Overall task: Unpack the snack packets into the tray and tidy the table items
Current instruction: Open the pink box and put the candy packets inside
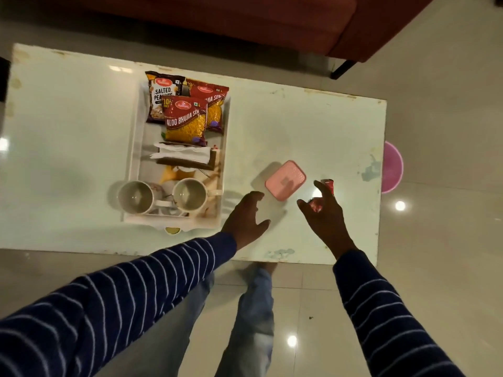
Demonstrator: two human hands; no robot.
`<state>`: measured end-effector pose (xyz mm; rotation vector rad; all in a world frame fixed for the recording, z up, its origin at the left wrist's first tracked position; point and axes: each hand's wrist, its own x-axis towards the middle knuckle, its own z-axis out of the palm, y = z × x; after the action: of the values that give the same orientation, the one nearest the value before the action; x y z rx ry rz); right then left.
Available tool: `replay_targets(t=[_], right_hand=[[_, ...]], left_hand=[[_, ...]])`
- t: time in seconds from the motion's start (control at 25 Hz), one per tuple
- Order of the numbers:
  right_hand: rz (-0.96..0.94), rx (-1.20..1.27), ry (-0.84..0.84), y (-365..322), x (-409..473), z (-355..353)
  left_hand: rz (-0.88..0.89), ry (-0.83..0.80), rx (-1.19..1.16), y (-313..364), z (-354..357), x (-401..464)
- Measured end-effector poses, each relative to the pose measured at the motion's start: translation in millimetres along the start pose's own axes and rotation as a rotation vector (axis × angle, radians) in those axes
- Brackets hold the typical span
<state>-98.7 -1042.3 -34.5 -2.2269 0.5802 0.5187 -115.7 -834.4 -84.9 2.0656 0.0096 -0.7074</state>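
A white tray (133, 148) on the table holds a Salted Peanuts packet (160, 91), two Aloo Bhujia Sev packets (185, 121) (215, 110), a stack of napkins (182, 155) and two empty cups (134, 197) (189, 195). Right of the tray lies a pink lidded box (285, 179). My left hand (246, 219) hovers open just below and left of the box. My right hand (324, 210) is right of the box, fingers curled around a small crumpled red wrapper (315, 205); a red end (329, 185) shows past the fingertips.
The white table (326, 126) ends near my right wrist on the right and at my legs in front. A pink bin (392, 167) stands on the floor past the right edge. A red sofa (272, 20) lies beyond the far edge.
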Motion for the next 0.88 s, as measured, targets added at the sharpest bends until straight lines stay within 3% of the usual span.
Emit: replay_targets(t=[0.16,0.36,0.44,0.6,0.88], right_hand=[[-0.014,-0.059,-0.070,13,13,14],[-0.173,-0.337,-0.121,22,35,25],[-0.239,-0.399,-0.118,24,43,28],[-0.304,-0.403,-0.102,30,49,31],[-0.354,-0.131,-0.203,41,35,14]], left_hand=[[0.045,-0.041,0.101,13,15,32],[0.050,0.184,0.297,19,35,63],[0.005,0.204,0.329,18,36,72],[-0.007,0.184,0.223,8,36,83],[0.131,0.141,-0.058,14,32,61]])
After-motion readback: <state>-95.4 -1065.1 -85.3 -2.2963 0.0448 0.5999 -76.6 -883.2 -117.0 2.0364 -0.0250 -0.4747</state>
